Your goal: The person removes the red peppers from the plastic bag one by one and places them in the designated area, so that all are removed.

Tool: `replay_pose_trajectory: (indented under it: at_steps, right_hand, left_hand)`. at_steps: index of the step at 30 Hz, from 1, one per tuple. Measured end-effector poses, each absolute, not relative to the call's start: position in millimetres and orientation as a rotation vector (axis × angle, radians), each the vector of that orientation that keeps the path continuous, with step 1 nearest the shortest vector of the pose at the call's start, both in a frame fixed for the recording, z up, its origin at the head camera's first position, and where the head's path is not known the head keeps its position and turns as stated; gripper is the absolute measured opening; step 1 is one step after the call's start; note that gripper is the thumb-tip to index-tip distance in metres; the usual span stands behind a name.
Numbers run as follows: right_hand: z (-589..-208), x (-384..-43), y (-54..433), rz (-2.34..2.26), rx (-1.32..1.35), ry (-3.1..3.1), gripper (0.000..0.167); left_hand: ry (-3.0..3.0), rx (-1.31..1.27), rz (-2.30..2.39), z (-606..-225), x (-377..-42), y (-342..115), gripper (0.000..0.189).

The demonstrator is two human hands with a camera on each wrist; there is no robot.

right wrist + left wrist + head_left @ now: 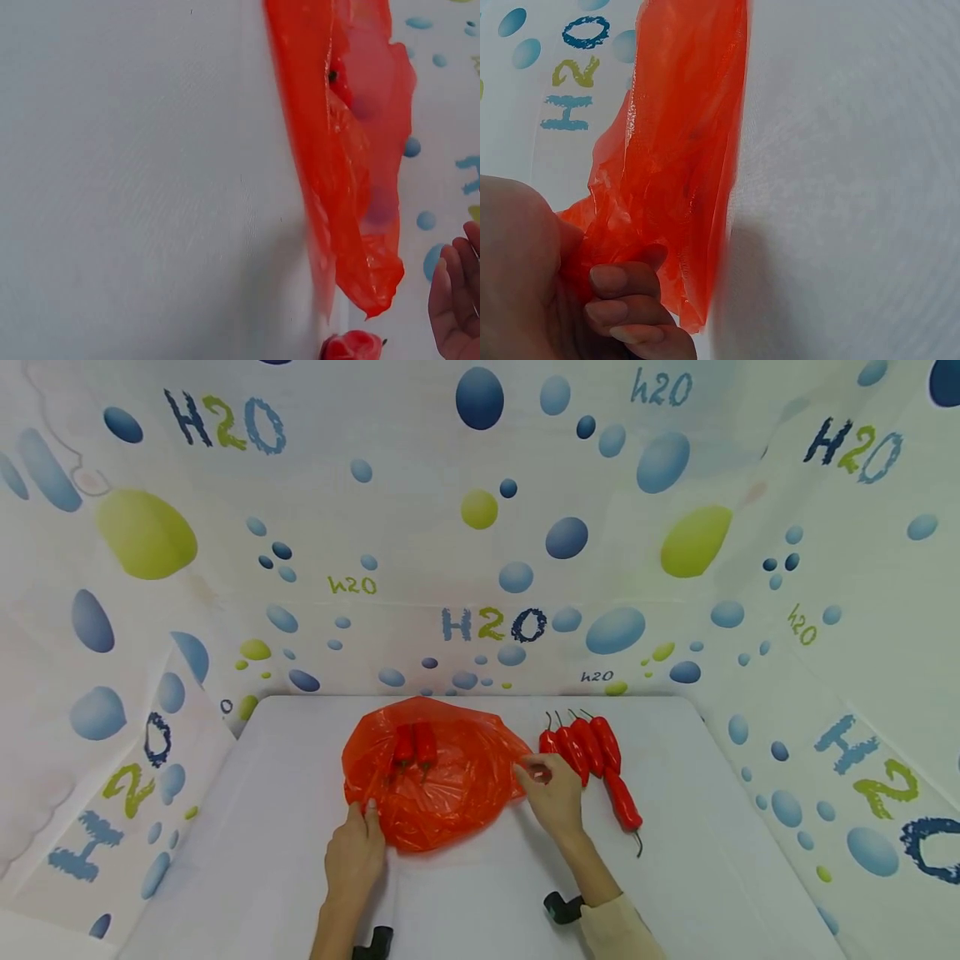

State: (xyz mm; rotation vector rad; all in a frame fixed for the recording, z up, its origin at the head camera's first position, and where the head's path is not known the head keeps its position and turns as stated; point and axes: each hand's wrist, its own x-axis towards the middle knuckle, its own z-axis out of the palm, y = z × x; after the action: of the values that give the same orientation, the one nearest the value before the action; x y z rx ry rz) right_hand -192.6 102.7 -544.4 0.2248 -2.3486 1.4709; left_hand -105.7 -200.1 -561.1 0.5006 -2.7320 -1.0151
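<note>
A thin red plastic bag point(457, 793) lies spread with its mouth open on the table. Two red chili peppers point(415, 744) with dark stems lie inside it. At the bag's near left edge, my left hand point(356, 852) pinches the plastic; the left wrist view shows the bag point(682, 150) bunched between thumb and curled fingers point(630, 277). My right hand point(553, 793) hovers beside the bag's right edge, its fingers loosely bent. In the right wrist view this hand point(459, 300) appears apart from the bag point(337, 187) and holds nothing.
Several red chili peppers point(588, 743) lie side by side right of the bag, behind the right hand. Another chili pepper point(622, 802) lies nearer, its stem toward me. The white table point(720, 860) meets a backdrop point(420, 527) printed with bubbles and H2O lettering.
</note>
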Motion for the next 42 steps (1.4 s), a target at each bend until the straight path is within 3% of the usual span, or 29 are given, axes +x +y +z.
replay_pose_trajectory:
  at_steps: [42]
  right_hand:
    - [-541, -234, 35, 1.447, 0.331, -2.717, 0.028]
  left_hand:
    - [-2.690, 0.499, -1.000, -564, -103, -198, 0.038]
